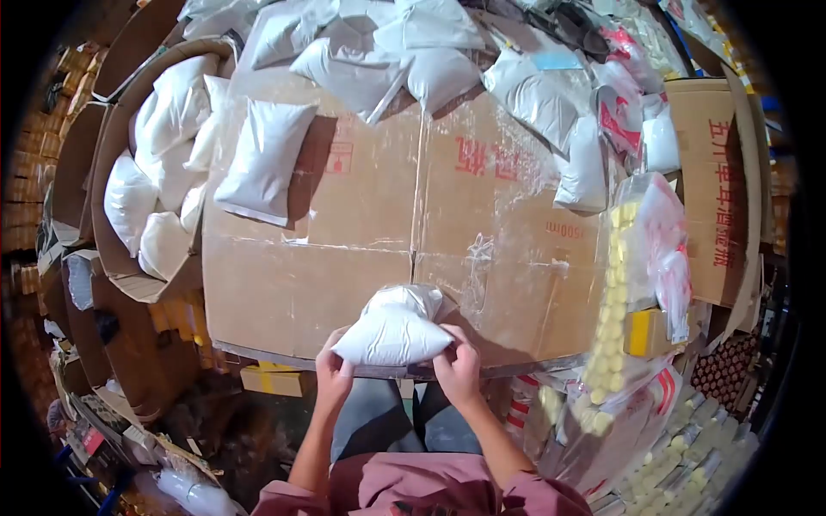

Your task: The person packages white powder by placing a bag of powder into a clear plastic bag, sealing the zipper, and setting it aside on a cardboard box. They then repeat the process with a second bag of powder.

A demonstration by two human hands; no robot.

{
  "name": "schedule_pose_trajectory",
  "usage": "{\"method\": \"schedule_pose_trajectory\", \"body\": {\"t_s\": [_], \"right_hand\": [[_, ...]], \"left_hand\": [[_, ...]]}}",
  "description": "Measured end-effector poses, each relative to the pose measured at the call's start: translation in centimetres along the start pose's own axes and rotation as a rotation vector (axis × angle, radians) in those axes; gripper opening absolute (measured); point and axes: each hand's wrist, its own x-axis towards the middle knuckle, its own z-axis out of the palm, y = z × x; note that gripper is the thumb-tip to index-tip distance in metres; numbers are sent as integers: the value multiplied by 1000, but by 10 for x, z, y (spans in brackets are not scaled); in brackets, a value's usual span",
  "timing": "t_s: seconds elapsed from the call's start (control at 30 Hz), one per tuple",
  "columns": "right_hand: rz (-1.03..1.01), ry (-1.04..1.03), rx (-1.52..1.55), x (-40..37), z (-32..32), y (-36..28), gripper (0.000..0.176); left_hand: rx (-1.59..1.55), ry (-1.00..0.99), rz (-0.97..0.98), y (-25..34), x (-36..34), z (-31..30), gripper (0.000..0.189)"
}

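At the near edge of the cardboard-covered table (344, 301), a plump white bag (391, 334) is held between my two hands. My left hand (334, 359) pinches its left corner. The opposite corner is gripped by my right hand (459, 361). The bag's far end looks crumpled and more see-through; what fills it cannot be made out beyond its white colour. Farther off to the left, another filled white bag (265, 162) lies flat on the cardboard, apart from both hands.
Several white bags (443, 77) line the table's back side. On the left stands an open carton (107, 232) with more filled bags (163, 129). Clear sleeves of round yellowish pieces (613, 301) hang over the right edge, near a carton with red print (701, 189).
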Motion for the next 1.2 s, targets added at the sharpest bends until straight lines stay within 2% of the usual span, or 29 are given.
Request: {"method": "schedule_pose_trajectory", "body": {"t_s": [0.03,0.1,0.13,0.17,0.2,0.3,0.4,0.43,0.47,0.53,0.6,0.63,0.67,0.73,0.77,0.83,0.9,1.0,1.03,1.13,1.17,1.2], "right_hand": [[52,129,73,0,10,-4,17],[98,169,-15,8,15,-9,19],[122,191,-61,12,16,-11,20],[132,203,-239,14,15,-12,19],[90,188,-277,18,14,-13,19],[-58,119,-343,21,15,0,19],[207,-83,-359,28,11,2,26],[177,-99,-405,30,2,-9,33],[164,-52,-370,27,-3,-14,29],[126,31,-298,17,-5,-14,21],[-58,145,-382,-7,-21,-60,22],[-76,131,-275,-16,-29,-75,26],[-190,82,-226,-19,-41,-90,29],[-408,-20,-132,-27,-62,-107,34],[-377,-110,-98,-30,-67,-97,40],[-477,-217,-67,-38,-85,-111,41],[-568,-275,28,-61,-104,-156,34],[-424,-550,151,-80,-130,-160,21],[-418,-454,65,-87,-122,-150,14],[-83,-275,-88,-101,-112,-169,12],[-123,-170,-166,-100,-98,-143,17],[-18,-170,-109,-100,-98,-141,17]], "left_hand": [[26,26,19,3,-1,3,25],[100,101,-13,5,4,6,11],[176,111,-19,2,7,4,11],[232,161,-2,1,14,8,23],[376,209,71,3,17,9,21],[415,191,102,20,23,21,14],[464,159,248,32,22,21,17],[546,121,275,41,15,19,22],[443,98,239,52,6,23,25],[532,6,136,102,-19,27,33],[492,92,402,119,-40,32,40],[446,-1,357,119,-46,25,48],[497,-123,457,132,-51,21,54],[596,-241,574,141,-54,11,60],[560,-296,548,153,-59,8,60],[498,-445,427,184,-74,0,57],[449,-578,296,198,-83,-10,51],[100,-670,37,225,-114,-6,48],[232,-678,196,195,-107,-17,45],[487,-405,463,200,-111,23,38],[645,-328,365,197,-114,31,35],[798,-242,274,195,-114,37,33]]}}
